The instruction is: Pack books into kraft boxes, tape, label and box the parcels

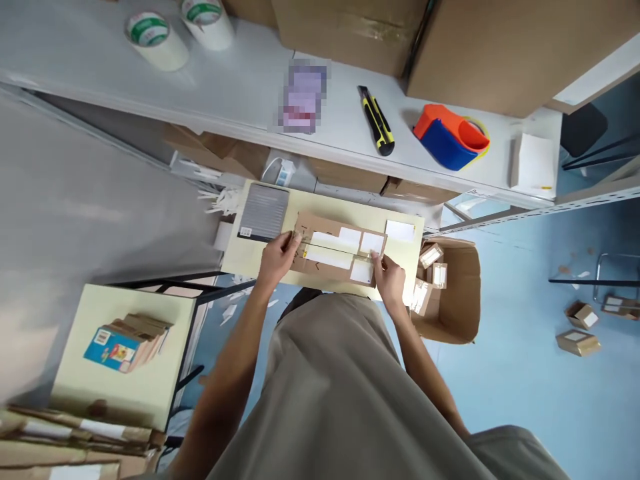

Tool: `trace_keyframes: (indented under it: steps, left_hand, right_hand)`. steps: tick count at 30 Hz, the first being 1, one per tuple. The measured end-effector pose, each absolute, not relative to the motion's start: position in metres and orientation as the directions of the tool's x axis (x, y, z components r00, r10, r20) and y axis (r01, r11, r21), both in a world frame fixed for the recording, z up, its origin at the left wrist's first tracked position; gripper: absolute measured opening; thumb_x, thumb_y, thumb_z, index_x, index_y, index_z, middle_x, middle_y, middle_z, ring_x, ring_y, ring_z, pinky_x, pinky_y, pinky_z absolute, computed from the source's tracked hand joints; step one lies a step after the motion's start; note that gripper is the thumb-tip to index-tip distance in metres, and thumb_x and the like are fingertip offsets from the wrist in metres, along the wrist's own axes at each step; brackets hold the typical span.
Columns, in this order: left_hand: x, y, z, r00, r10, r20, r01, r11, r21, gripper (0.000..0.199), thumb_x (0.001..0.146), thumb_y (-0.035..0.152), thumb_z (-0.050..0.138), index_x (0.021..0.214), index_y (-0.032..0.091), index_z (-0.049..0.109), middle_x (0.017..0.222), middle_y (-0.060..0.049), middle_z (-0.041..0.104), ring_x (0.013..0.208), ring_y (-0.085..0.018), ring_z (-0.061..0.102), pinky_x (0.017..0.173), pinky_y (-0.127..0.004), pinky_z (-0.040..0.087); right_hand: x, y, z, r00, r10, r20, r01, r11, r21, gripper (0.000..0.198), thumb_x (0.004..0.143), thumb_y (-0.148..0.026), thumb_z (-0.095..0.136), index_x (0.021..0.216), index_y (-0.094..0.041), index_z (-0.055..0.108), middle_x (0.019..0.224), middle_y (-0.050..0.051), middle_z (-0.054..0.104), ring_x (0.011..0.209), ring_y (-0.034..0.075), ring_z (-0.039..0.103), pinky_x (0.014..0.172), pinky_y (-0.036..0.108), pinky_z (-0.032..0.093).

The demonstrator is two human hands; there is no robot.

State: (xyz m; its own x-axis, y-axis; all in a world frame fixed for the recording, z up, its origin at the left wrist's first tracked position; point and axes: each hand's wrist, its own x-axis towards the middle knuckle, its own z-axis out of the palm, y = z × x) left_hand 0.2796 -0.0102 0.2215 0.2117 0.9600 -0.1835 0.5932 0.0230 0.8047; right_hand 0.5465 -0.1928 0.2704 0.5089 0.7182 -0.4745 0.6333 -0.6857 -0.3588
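Observation:
A flat brown cardboard box (pixel 320 267) with white label patches lies on a small cream table. A dark seam runs along its length. At its left end my left hand (pixel 278 259) is closed, thumb and fingers pinching the edge by the seam. My right hand (pixel 391 279) is closed at the right end, thumb and forefinger at the seam there; its other fingers are curled. Left of the box lies a grey ribbed book or pad (pixel 263 212) with a barcode. A white label (pixel 400 231) lies at the table's right.
On the shelf are tape rolls (pixel 157 43), a yellow-black utility knife (pixel 376 120), an orange-blue tape dispenser (pixel 450 137) and a white paper stack (pixel 533 163). An open carton (pixel 460 293) with small boxes stands right. Books (pixel 125 341) lie on a side table (pixel 75 333).

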Motion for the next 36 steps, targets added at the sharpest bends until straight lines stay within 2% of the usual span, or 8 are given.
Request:
trace_keyframes:
  steps: [4, 7, 12, 22, 25, 27, 32, 36]
  left_hand:
    - [0.282, -0.003, 0.224, 0.314, 0.920, -0.234, 0.594, 0.002, 0.805, 0.045, 0.098, 0.065, 0.069, 0.086, 0.024, 0.081, 0.078, -0.004, 0.079, 0.090, -0.028, 0.079, 0.079, -0.032, 0.059]
    - [0.273, 0.003, 0.229, 0.335, 0.912, -0.238, 0.497, 0.043, 0.867, 0.046, 0.097, 0.066, 0.071, 0.101, 0.023, 0.086, 0.092, -0.004, 0.085, 0.098, -0.028, 0.080, 0.085, -0.033, 0.062]
    - [0.238, 0.020, 0.222, 0.402, 0.897, -0.185, 0.365, 0.029, 0.930, 0.048, 0.089, 0.062, 0.084, 0.114, 0.022, 0.087, 0.120, -0.009, 0.083, 0.097, -0.023, 0.078, 0.086, -0.031, 0.064]
    - [0.170, 0.018, 0.120, 0.483, 0.704, -0.520, 0.666, 0.090, 0.740, 0.026, 0.087, 0.030, 0.068, 0.104, 0.022, 0.086, 0.108, -0.010, 0.088, 0.101, -0.031, 0.084, 0.101, -0.040, 0.065]
    - [0.163, 0.028, 0.100, 0.512, 0.607, -0.608, 0.715, 0.092, 0.693, 0.026, 0.084, 0.025, 0.066, 0.099, 0.023, 0.087, 0.103, -0.011, 0.089, 0.101, -0.033, 0.084, 0.104, -0.045, 0.065]
    - [0.167, 0.042, 0.093, 0.511, 0.637, -0.577, 0.680, 0.111, 0.725, 0.029, 0.087, 0.027, 0.065, 0.106, 0.023, 0.087, 0.113, -0.012, 0.089, 0.111, -0.033, 0.083, 0.111, -0.048, 0.063]
    - [0.214, 0.084, 0.100, 0.440, 0.752, -0.491, 0.450, 0.288, 0.845, 0.042, 0.097, 0.046, 0.072, 0.131, 0.022, 0.079, 0.144, -0.018, 0.079, 0.135, -0.032, 0.075, 0.118, -0.050, 0.060]
    - [0.251, 0.092, 0.125, 0.431, 0.712, -0.555, 0.421, 0.386, 0.821, 0.053, 0.102, 0.067, 0.067, 0.119, 0.019, 0.078, 0.137, -0.020, 0.080, 0.130, -0.034, 0.076, 0.112, -0.050, 0.062]
  right_hand:
    - [0.533, -0.194, 0.263, 0.594, 0.684, -0.424, 0.600, -0.728, -0.332, 0.069, 0.122, -0.057, 0.021, 0.090, -0.022, 0.072, 0.079, 0.013, 0.076, 0.076, 0.027, 0.068, 0.072, 0.031, 0.050]
    - [0.527, -0.200, 0.266, 0.659, 0.693, -0.291, 0.495, -0.692, -0.526, 0.071, 0.119, -0.067, 0.030, 0.085, -0.021, 0.072, 0.069, 0.007, 0.067, 0.069, 0.023, 0.060, 0.067, 0.031, 0.049]
    - [0.510, -0.215, 0.270, 0.742, 0.668, -0.059, 0.344, -0.455, -0.821, 0.055, 0.108, -0.072, 0.064, 0.103, -0.021, 0.084, 0.118, 0.014, 0.077, 0.111, 0.029, 0.072, 0.098, 0.040, 0.062]
    - [0.463, -0.236, 0.167, 0.598, 0.677, -0.429, 0.065, -0.575, -0.816, 0.053, 0.095, -0.066, 0.071, 0.122, -0.023, 0.087, 0.138, 0.014, 0.077, 0.112, 0.028, 0.079, 0.091, 0.046, 0.076]
    - [0.466, -0.239, 0.148, 0.565, 0.610, -0.556, 0.003, -0.676, -0.737, 0.045, 0.094, -0.060, 0.072, 0.117, -0.024, 0.088, 0.123, 0.011, 0.085, 0.104, 0.028, 0.083, 0.091, 0.051, 0.076]
    - [0.479, -0.237, 0.143, 0.591, 0.573, -0.568, -0.006, -0.701, -0.713, 0.046, 0.094, -0.058, 0.071, 0.118, -0.023, 0.088, 0.117, 0.013, 0.087, 0.106, 0.033, 0.084, 0.098, 0.058, 0.074]
    - [0.516, -0.205, 0.143, 0.674, 0.534, -0.510, -0.057, -0.652, -0.756, 0.081, 0.100, -0.076, 0.060, 0.150, -0.015, 0.074, 0.154, 0.023, 0.075, 0.139, 0.038, 0.075, 0.117, 0.061, 0.064]
    - [0.517, -0.175, 0.154, 0.678, 0.533, -0.506, -0.078, -0.632, -0.771, 0.102, 0.091, -0.091, 0.066, 0.155, -0.011, 0.071, 0.159, 0.028, 0.070, 0.150, 0.043, 0.068, 0.126, 0.062, 0.056]
